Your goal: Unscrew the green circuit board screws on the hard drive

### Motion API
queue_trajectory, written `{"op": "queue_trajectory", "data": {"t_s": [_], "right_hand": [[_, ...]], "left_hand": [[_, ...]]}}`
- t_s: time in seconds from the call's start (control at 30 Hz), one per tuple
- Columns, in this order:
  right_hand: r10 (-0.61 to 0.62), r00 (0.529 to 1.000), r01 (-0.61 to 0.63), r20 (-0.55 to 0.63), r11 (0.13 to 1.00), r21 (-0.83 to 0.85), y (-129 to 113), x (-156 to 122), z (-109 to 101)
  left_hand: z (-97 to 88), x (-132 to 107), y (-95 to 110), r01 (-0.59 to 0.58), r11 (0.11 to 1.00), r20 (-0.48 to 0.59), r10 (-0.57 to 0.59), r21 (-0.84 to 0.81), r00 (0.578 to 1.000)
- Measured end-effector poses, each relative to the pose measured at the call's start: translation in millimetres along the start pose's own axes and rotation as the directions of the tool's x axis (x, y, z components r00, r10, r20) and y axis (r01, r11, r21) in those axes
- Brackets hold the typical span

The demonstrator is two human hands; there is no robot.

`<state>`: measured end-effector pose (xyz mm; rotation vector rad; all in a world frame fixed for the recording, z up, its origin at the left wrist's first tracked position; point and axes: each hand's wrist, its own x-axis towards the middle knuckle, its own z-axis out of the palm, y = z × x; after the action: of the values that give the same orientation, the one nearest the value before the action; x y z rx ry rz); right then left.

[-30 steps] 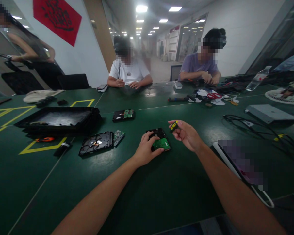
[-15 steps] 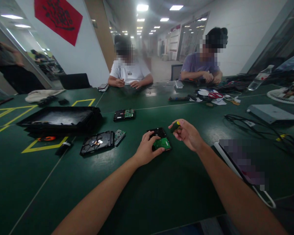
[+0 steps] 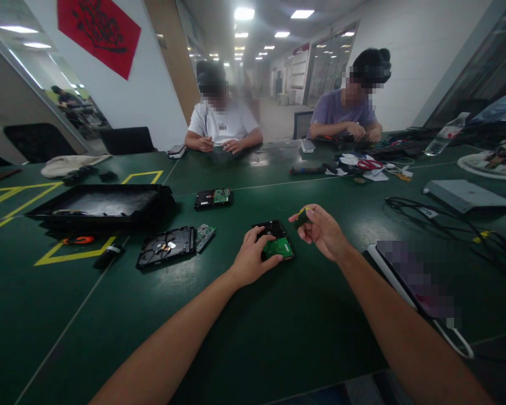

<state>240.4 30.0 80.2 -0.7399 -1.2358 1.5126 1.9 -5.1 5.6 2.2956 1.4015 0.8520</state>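
Note:
My left hand (image 3: 253, 253) spans a hard drive (image 3: 283, 246) that lies on the green table, its thumb at the near edge and fingers over the far side. The drive shows a green circuit board and a black casing. Just right of it, above the table, my right hand (image 3: 320, 230) pinches a small screwdriver (image 3: 302, 218) with a dark and yellow handle; its shaft cannot be made out. To the left lie an opened drive casing (image 3: 166, 247) and a loose circuit board (image 3: 205, 237). Another hard drive (image 3: 213, 198) rests farther back.
Stacked black trays (image 3: 96, 205) stand on the left by an orange-handled tool (image 3: 79, 240). On the right are a phone-like slab (image 3: 413, 275), black cables (image 3: 430, 212) and a grey box (image 3: 468, 196). Two people (image 3: 223, 124) sit across the table, near red scissors (image 3: 370, 165) and a bottle (image 3: 447, 135).
In my right fingers the screwdriver has turned slightly, its yellow part now lying differently. My left hand and the hard drive keep their place. The person at far left is mostly out of view.

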Motion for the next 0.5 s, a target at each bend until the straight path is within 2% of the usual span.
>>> {"op": "queue_trajectory", "data": {"t_s": [0.2,0.5], "right_hand": [[0.047,0.999,-0.048,0.023,0.998,0.034,-0.6,1.0,-1.1],[-0.004,1.0,0.003,-0.031,0.999,-0.047,2.1,1.3,-2.8]], "left_hand": [[-0.3,0.4,0.5,0.013,1.0,0.01,-0.013,-0.008,1.0],[0.1,-0.1,-1.1,0.003,1.0,0.014,-0.003,-0.001,1.0]]}}
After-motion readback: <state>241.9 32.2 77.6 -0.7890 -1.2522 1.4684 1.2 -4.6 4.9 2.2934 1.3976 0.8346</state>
